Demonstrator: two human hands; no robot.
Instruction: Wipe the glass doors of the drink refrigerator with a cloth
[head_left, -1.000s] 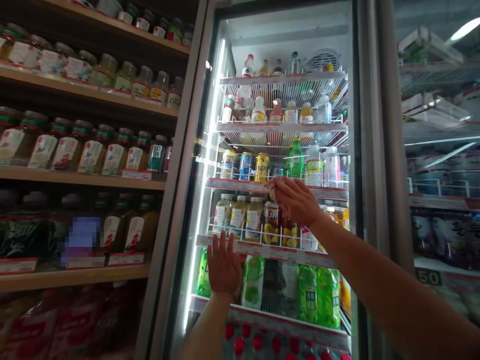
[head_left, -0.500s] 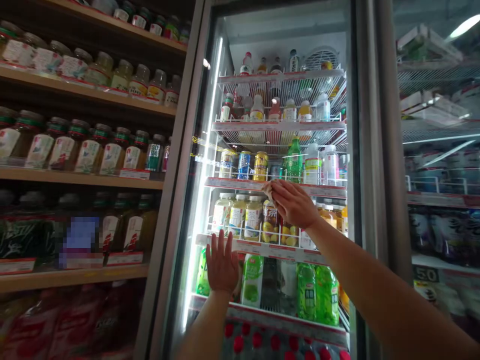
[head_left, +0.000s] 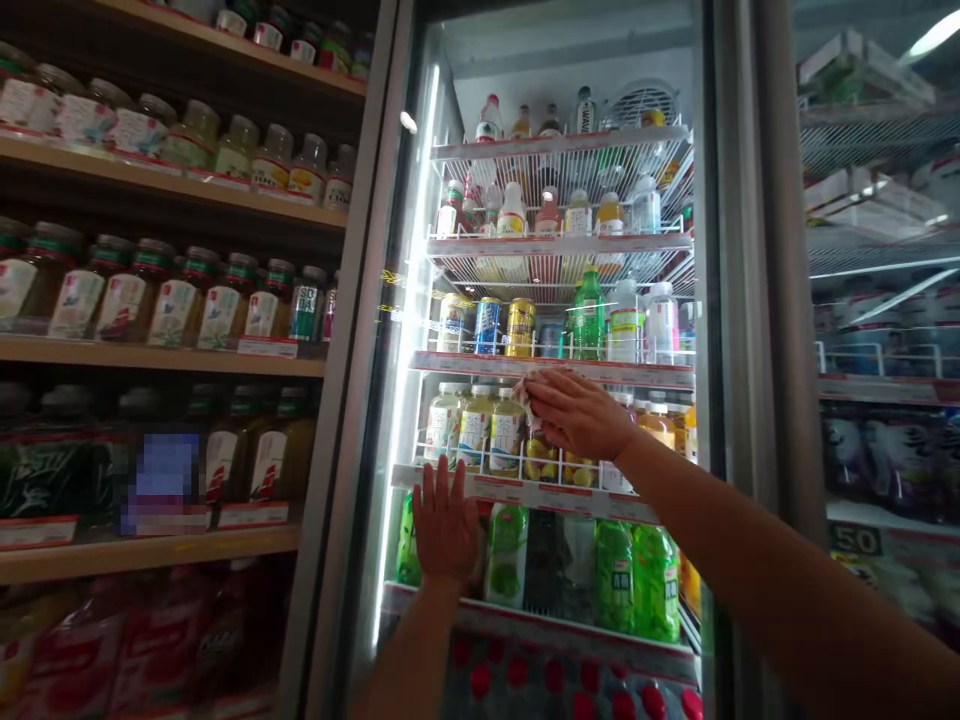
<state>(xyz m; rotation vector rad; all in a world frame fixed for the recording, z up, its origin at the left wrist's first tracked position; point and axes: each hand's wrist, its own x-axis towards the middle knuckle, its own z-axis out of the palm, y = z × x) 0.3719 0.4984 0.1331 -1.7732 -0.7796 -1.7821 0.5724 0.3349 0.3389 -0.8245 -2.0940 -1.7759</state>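
Observation:
My right hand point(head_left: 579, 412) presses a crumpled pale cloth point(head_left: 528, 388) toward the glass door point(head_left: 495, 65) of a lit drinks fridge. The cloth pokes out past my fingertips, mostly covered by the hand. Lower and to the left, my left hand point(head_left: 448, 525) lies flat at the glass with fingers stretched upward, holding nothing. Behind the glass, between the two hands, stand several tea bottles point(head_left: 506, 432) on a wire-fronted shelf. A green carton-shaped bottle point(head_left: 508, 555) shows just right of my left hand.
A metal door frame point(head_left: 341, 400) runs up the left side, beside wooden shelves point(head_left: 165, 350) of bottles and jars. Another metal upright point(head_left: 772, 300) stands at the right, with a second glass-fronted cooler beyond it. Red-capped bottles point(head_left: 553, 675) fill the fridge bottom.
My right hand and the cloth have shifted slightly left and down over the glass. My left hand stays in nearly the same spot.

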